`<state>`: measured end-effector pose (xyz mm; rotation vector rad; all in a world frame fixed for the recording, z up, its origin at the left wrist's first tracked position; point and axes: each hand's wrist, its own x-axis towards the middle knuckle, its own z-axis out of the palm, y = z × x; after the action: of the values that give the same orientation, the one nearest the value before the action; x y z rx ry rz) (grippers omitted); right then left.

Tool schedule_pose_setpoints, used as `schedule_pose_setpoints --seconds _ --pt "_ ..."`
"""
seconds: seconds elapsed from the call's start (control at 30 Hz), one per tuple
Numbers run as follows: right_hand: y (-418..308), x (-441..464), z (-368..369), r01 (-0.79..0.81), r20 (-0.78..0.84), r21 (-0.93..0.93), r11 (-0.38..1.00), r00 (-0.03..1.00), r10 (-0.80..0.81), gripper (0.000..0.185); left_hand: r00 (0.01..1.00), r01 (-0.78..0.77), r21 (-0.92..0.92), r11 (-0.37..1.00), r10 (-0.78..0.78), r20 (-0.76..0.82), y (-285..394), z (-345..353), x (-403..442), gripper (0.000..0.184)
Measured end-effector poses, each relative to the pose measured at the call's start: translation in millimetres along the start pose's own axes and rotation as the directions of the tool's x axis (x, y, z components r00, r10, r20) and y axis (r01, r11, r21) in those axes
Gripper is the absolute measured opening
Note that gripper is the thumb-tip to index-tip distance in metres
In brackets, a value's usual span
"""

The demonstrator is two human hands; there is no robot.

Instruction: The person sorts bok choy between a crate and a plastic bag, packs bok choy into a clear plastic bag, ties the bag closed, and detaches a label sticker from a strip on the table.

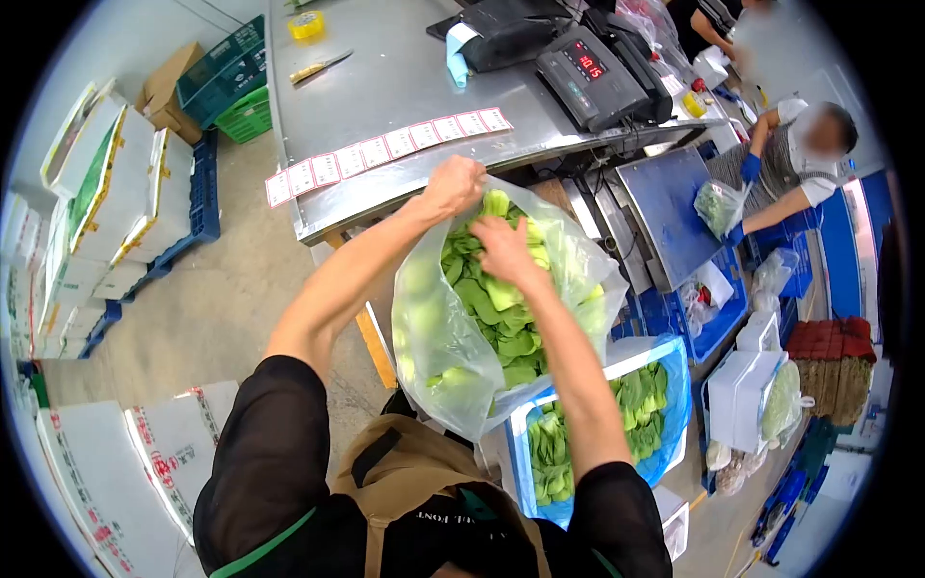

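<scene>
A large clear plastic bag (424, 318) full of leafy green vegetables (491, 313) stands open in front of me. My left hand (456, 186) is closed on the bag's upper rim. Inside the bag's mouth, my right hand (504, 252) rests among the greens with its fingers partly spread; whether it grips a stalk is hard to tell. Below and to the right, a white box (516, 462) lined with blue plastic (679, 405) holds more greens (641, 405), partly behind my right forearm.
A steel table (385, 87) carries a label strip (385, 147), a knife (321, 66), yellow tape (306, 25) and a scale (593, 72). At the right, a co-worker in blue gloves holds a bag of greens (718, 207). White boxes (106, 202) are stacked left.
</scene>
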<state>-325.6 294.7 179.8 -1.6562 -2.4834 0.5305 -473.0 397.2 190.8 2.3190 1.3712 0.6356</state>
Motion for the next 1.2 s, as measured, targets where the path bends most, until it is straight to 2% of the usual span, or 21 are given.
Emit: schedule_pose_setpoints --seconds 0.1,0.2,0.23,0.33,0.37,0.43,0.53,0.57,0.6,0.67,0.7,0.73,0.8,0.87,0.9,0.97,1.0,1.07,1.1,1.17,1.2 --pt "-2.3 11.5 78.0 -0.1 -0.033 -0.19 0.977 0.995 0.096 0.052 0.998 -0.033 0.012 0.999 0.033 0.056 -10.2 -2.0 -5.1 0.015" --pt "6.9 27.7 95.3 -0.113 0.058 -0.175 0.978 0.99 0.125 0.053 0.997 -0.056 -0.064 0.996 0.053 -0.05 -16.1 20.9 -12.5 0.02" --pt "9.7 35.4 90.4 -0.123 0.096 -0.165 0.979 0.986 0.14 0.053 1.0 -0.014 -0.009 1.0 0.014 0.018 -14.5 21.3 -11.3 0.021" --pt "6.9 40.9 68.8 -0.086 0.219 -0.112 0.99 0.97 0.109 0.071 0.996 0.087 -0.052 0.995 -0.086 0.026 -12.0 27.3 -15.9 0.022" --pt "0.9 34.8 59.5 -0.093 0.16 -0.141 0.986 0.98 0.116 0.074 0.994 0.077 -0.065 0.995 -0.072 0.078 -15.1 28.8 -17.3 0.022" --pt "-20.6 10.7 38.1 -0.148 0.007 -0.202 0.968 0.988 0.153 0.084 0.996 0.077 -0.075 0.994 -0.074 0.043 -15.7 34.0 -24.4 0.027" --pt "-40.7 -35.0 32.0 -0.383 0.025 -0.174 0.907 0.919 0.393 0.093 0.924 -0.248 -0.022 0.968 0.23 -0.305 16.3 20.9 -39.9 0.02" --pt "-21.1 -40.6 73.0 -0.395 -0.135 -0.15 0.906 0.916 0.377 0.084 0.945 -0.229 -0.041 0.972 0.212 -0.249 31.7 17.4 -47.9 0.018" --pt "-10.2 -46.9 76.4 -0.338 -0.237 -0.077 0.938 0.92 0.312 0.07 0.964 -0.207 -0.036 0.978 0.198 -0.178 35.9 22.1 -55.4 0.019" --pt "4.0 -52.5 52.0 -0.231 -0.205 -0.029 0.973 0.954 0.22 0.04 0.996 -0.062 -0.036 0.997 0.064 0.067 48.4 32.9 -63.7 0.027" --pt "7.1 -48.8 42.9 -0.228 -0.124 -0.04 0.973 0.967 0.221 0.025 0.995 -0.066 -0.034 0.997 0.068 0.072 38.8 48.6 -66.5 0.028" --pt "13.6 -43.5 58.0 -0.206 -0.27 -0.166 0.964 0.95 0.156 0.017 0.989 -0.119 -0.056 0.991 0.124 0.079 37.3 60.3 -69.6 0.035" --pt "28.1 -73.7 53.3 -0.075 -0.254 -0.145 0.987 0.966 0.036 0.018 0.973 0.002 -0.264 0.964 0.059 0.222 20.5 97.2 -75.7 0.047" --pt "33.9 -93.3 78.2 -0.042 -0.368 -0.127 0.991 0.93 -0.007 0.021 0.978 0.026 -0.172 0.985 0.011 0.207 5.7 139.5 -103.2 0.057" --pt "37.4 -101.0 73.8 -0.021 -0.423 -0.128 0.992 0.905 -0.035 0.023 0.966 0.019 -0.206 0.978 0.036 0.258 8.9 137.1 -104.5 0.062" --pt "44.9 -130.5 74.4 0.073 -0.537 0.03 0.997 0.842 -0.045 0.028 0.973 0.028 -0.119 0.992 0.001 0.231 14.7 140.9 -112.0 0.062" --pt "48.3 -154.3 69.0 0.132 -0.593 0.104 0.986 0.804 -0.045 0.031 0.977 0.035 -0.071 0.997 -0.019 0.213 15.6 139.2 -115.0 0.062" --pt "76.1 -228.8 58.1 0.153 -0.794 0.168 0.974 0.607 0.042 0.039 0.964 0.069 -0.063 0.996 -0.05 0.262 15.6 134.6 -104.6 0.059" --pt "91.4 -279.1 45.0 0.053 -0.787 0.369 0.928 0.549 0.281 0.039 0.955 0.094 -0.057 0.994 -0.073 0.288 15.0 127.6 -101.0 0.058" --pt "139.2 -368.0 33.7 -0.347 -0.556 0.545 0.764 0.533 0.638 0.052 0.939 0.185 -0.025 0.982 -0.169 0.301 39.8 104.9 -94.0 0.052" --pt "186.2 -406.0 79.7 -0.473 -0.674 0.387 0.792 0.441 0.593 0.063 0.982 0.104 -0.035 0.994 -0.097 0.16 53.0 96.3 -94.4 0.044"
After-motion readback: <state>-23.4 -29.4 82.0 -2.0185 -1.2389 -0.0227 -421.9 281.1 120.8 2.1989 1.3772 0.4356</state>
